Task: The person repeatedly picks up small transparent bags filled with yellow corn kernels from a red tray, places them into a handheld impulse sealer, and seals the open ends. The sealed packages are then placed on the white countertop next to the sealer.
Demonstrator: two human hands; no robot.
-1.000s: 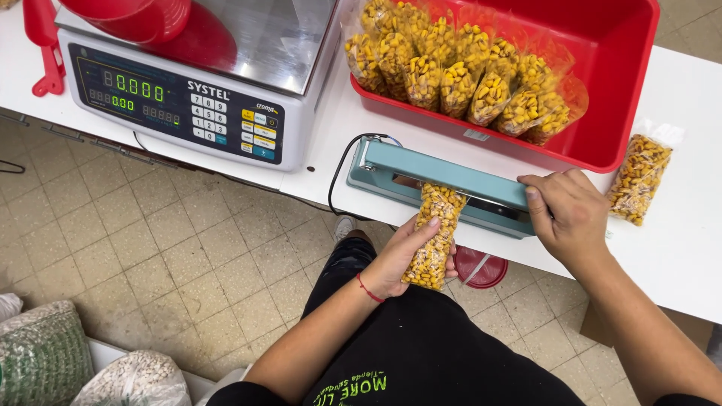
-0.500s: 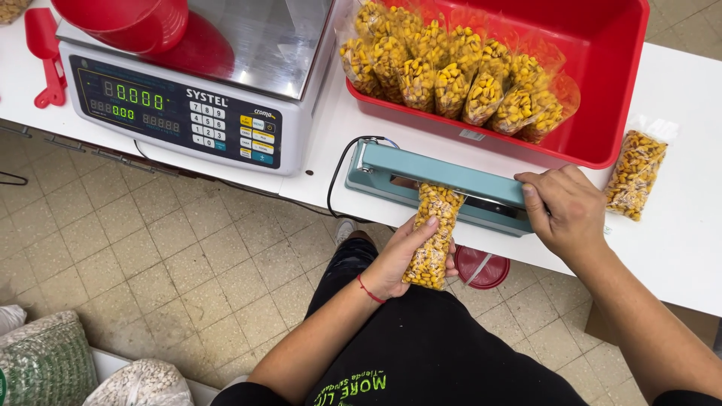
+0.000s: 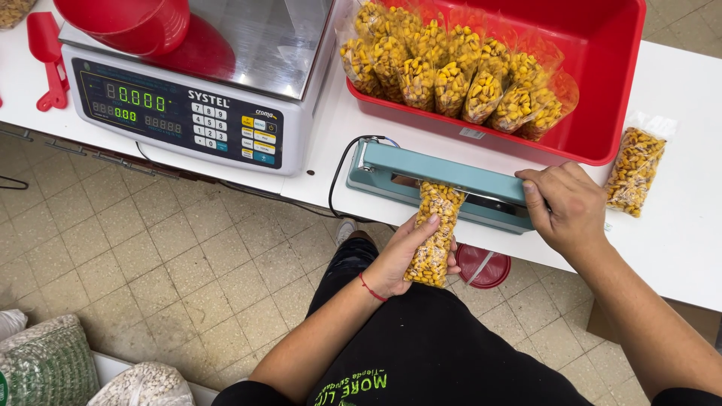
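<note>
View from above a white table [image 3: 699,248], with a teal heat sealer [image 3: 444,184] at its front edge as the landmark. The left hand [image 3: 402,259] holds a clear bag of yellow-and-brown kernels [image 3: 435,234] just below the sealer, fingers wrapped around the bag's lower half, keeping its open top fed under the sealer's bar — likely so the neck lies flat for the seal. The right hand [image 3: 564,207] presses on the sealer's right end, fingers curled together over the bar. Behind the sealer, a red tub [image 3: 602,131] holds many similar filled bags. To the sealer's right, one more bag [image 3: 635,171] lies alone on the table. To its left stands a digital scale [image 3: 188,113] carrying a red bowl [image 3: 128,22] — a red scoop [image 3: 47,56] lies beyond.
</note>
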